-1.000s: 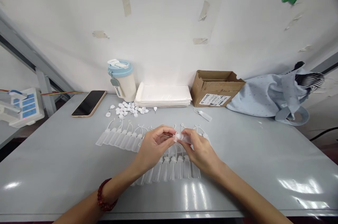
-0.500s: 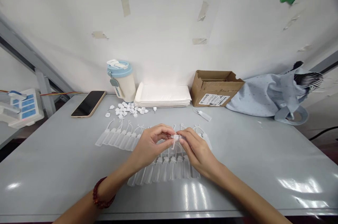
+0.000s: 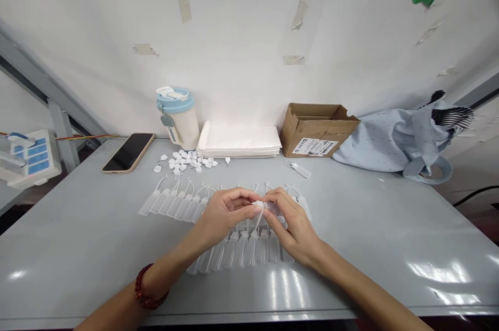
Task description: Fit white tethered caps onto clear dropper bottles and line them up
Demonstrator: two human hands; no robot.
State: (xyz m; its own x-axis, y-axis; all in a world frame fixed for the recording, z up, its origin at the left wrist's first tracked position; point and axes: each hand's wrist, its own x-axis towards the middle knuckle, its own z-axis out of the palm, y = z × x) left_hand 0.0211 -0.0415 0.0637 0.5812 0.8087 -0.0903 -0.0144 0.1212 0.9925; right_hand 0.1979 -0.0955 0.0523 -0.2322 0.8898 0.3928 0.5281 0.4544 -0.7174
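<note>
Over the middle of the table, my left hand [image 3: 230, 210] and my right hand [image 3: 289, 219] meet at one small clear plastic squeeze bottle. My left thumb and fingers pinch its white needle-tip cap [image 3: 259, 204]; a thin needle seems to point left. The right fingers close round the bottle's body, mostly hidden behind them. A white strap hangs down from the neck. Under and in front of my hands lies a row of similar squeeze bottles [image 3: 242, 250]. Another row of bottles [image 3: 174, 202] lies behind, partly covered by my hands.
White needle-tip caps [image 3: 183, 160] lie in a pile before a tumbler [image 3: 178, 120]. A phone [image 3: 129, 153] is at left. Along the wall stand a stack of white envelopes [image 3: 239, 138], a cardboard box [image 3: 319, 131] and a blue cloth bag [image 3: 384, 138]. A single bottle [image 3: 300, 169] lies before the box.
The bottle has turned in my fingers: its strap now slants down and left from the neck. Both hands have stayed nearly in place, with the right fingers slightly shifted.
</note>
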